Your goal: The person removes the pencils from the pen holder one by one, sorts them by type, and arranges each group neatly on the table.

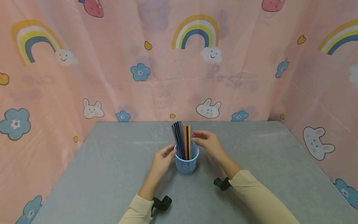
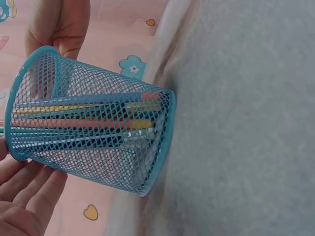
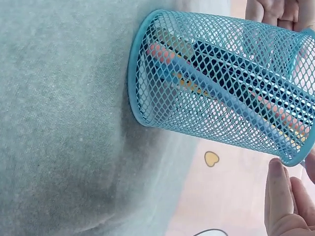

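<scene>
A light blue mesh pencil cup [image 1: 185, 168] stands upright on the grey table, full of pencils. Dark pencils [image 1: 178, 138] lean to the left; an orange one [image 1: 184, 141], a yellow one [image 1: 189, 140] and a purple-blue one [image 1: 191, 137] stand on the right. My left hand [image 1: 160, 162] holds the cup at its left rim, thumb in front and fingers [image 2: 42, 196] along the outside. Above the right rim, my right hand [image 1: 210, 144] pinches the purple-blue pencil between thumb and fingers. Through the mesh, the pencils' lower ends show in the right wrist view.
The grey tabletop [image 1: 112, 174] spreads around the cup on every side. A pink patterned cloth [image 1: 156, 93] hangs behind the table and along both sides. Black wrist cameras [image 1: 162, 203] sit below each hand, at the cuffs of the beige sleeves [image 1: 260, 193].
</scene>
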{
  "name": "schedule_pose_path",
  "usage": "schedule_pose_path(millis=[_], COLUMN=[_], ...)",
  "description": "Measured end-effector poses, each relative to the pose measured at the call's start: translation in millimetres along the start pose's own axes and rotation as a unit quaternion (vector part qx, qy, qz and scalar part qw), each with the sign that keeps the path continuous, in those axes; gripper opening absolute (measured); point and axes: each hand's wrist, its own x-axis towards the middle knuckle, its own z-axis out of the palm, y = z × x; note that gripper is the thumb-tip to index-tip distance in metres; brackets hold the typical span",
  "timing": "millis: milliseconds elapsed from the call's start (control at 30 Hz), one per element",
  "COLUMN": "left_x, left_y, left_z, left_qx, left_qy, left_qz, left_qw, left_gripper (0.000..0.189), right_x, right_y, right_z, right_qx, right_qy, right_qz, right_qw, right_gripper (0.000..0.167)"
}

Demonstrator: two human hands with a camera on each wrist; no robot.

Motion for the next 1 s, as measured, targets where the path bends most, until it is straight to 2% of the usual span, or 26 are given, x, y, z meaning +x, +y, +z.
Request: schedule_pose_path(millis=[433, 767, 1000], left_x=[-0.3, -3.4, -4.2], left_y=[0.2, 3.8, 1.2], left_z=[2.8, 3.5, 3.1], left_qx=[-0.007, -0.011, -0.014], left_qy=[0.006, 0.011, 0.010], left_qz=[-0.003, -0.010, -0.007], left_qw=[1.0000, 0.9998, 0.9998], left_gripper=[0.035, 0.035, 0.036], right_x=[6.1, 7.4, 7.2], right_y=[0.6, -0.5, -0.3], right_z=[3.9, 5.3, 5.5], right_qx=[0.002, -0.002, -0.004], right_qy=[0.014, 0.026, 0.027], right_qz=[-0.016, -0.012, -0.020], right_qw=[0.9998, 0.9996, 0.9994], right_gripper=[0.041, 0.033, 0.031])
